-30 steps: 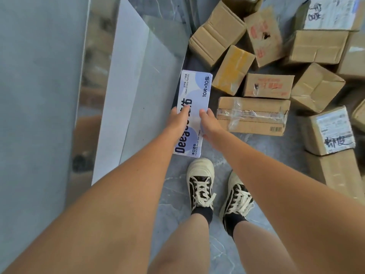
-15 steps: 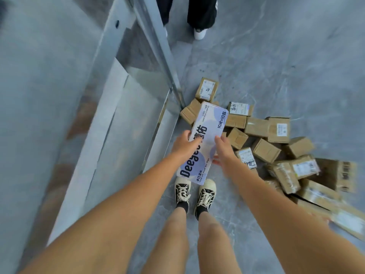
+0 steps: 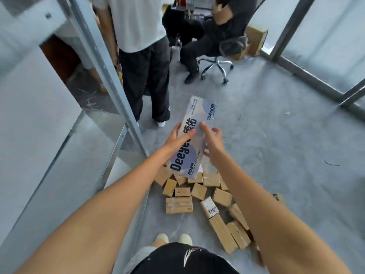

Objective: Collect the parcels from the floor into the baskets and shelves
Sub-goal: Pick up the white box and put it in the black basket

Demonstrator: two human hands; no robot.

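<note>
A long white and lilac printed box (image 3: 194, 133) is up in the air in front of me, held between both hands. My left hand (image 3: 177, 138) grips its left edge, thumb across the printed top. My right hand (image 3: 212, 144) holds the right edge with the fingers curled underneath. Below the box, several brown cardboard parcels (image 3: 178, 204) lie in a heap on the grey floor, some taped, one with a white label (image 3: 212, 208).
A metal shelf frame (image 3: 102, 62) with grey panels fills the left side. A person in a white top and black trousers (image 3: 146, 76) stands just beyond the box. Another person sits on a wheeled office chair (image 3: 216, 66) further back. Glass partitions (image 3: 316, 36) run along the right.
I have straightened up with the printed box: it rose from the floor beside the shelf to about chest height. The parcel heap now lies far below, and two people have come into view.
</note>
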